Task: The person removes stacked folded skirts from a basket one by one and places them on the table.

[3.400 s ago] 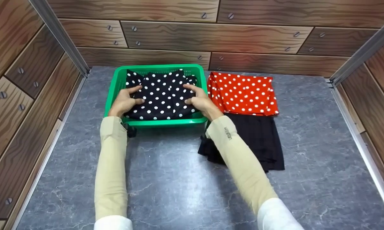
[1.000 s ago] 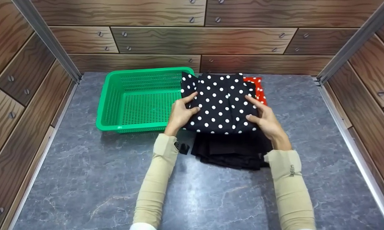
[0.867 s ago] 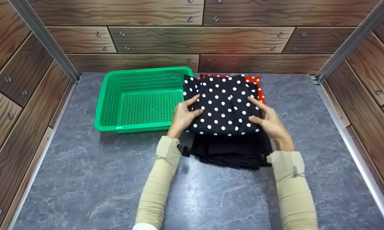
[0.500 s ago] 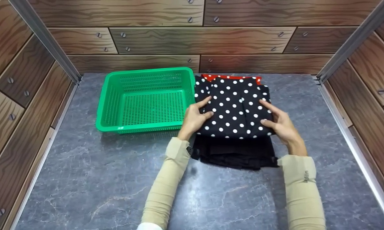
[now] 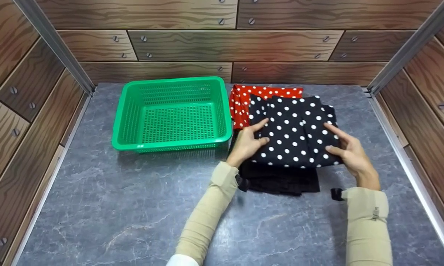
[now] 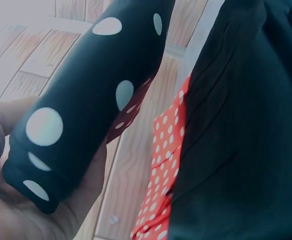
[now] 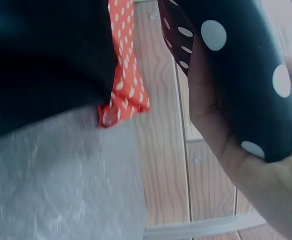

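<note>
Both hands hold a folded black garment with white polka dots (image 5: 292, 129) by its two sides. In the head view my left hand (image 5: 248, 144) grips its left side, thumb on top. My right hand (image 5: 355, 155) grips the right side the same way. Each wrist view shows a folded edge between thumb and fingers, lifted above the things below. Beneath it lie a folded red polka-dot garment (image 5: 240, 105) and a folded plain black garment (image 5: 281, 181), both partly hidden. The exact kind of each garment cannot be told.
A green plastic basket (image 5: 172, 146) with a perforated floor stands left of the garments. The grey marbled tabletop (image 5: 133, 214) is bounded by wood-patterned walls at the back and sides, with metal posts at the corners.
The black polka-dot garment has come out of the green basket in both hands and travelled right, over the other garments. In the last half second it moved further right and nearer, uncovering more red.
</note>
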{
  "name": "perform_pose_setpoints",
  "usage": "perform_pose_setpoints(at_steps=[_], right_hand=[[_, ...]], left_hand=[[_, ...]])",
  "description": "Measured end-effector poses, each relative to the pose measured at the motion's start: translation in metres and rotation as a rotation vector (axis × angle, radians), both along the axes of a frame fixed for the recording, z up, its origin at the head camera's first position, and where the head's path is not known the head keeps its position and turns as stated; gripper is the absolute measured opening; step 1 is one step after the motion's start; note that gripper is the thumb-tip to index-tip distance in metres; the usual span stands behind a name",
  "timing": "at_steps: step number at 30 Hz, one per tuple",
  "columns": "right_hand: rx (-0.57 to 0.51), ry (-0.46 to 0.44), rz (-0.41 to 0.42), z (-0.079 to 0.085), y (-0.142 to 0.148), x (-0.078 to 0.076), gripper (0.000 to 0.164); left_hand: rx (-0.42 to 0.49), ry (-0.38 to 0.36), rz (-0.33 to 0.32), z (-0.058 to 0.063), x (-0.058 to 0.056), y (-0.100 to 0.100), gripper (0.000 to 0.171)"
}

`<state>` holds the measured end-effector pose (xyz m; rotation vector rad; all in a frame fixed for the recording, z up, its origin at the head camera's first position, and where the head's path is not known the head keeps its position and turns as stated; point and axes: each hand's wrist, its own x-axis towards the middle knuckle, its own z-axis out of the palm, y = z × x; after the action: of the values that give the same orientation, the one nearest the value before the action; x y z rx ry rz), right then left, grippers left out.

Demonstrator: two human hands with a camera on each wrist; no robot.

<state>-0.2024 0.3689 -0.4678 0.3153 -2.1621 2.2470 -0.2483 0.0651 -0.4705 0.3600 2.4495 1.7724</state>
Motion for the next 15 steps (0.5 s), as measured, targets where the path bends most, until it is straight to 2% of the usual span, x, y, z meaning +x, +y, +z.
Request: perform_pose_setpoints(at_steps=[4,8,15], right_hand=[[-0.041,-0.02,0.0,-0.001,0.016,0.007,0.07],[-0.067,-0.04,0.0,-0.001,0.027,0.011,0.069],[-0.085,-0.058,-0.03,-0.002,0.053,0.019,0.069]], left_hand=[[0.037,-0.02,-0.042,-0.003,0.004,0.014,0.061],[0.046,-0.009,-0.057,-0.005,0.008,0.024,0.061],[0.112,-0.049,-0.118,-0.013,0.012,0.047,0.063]])
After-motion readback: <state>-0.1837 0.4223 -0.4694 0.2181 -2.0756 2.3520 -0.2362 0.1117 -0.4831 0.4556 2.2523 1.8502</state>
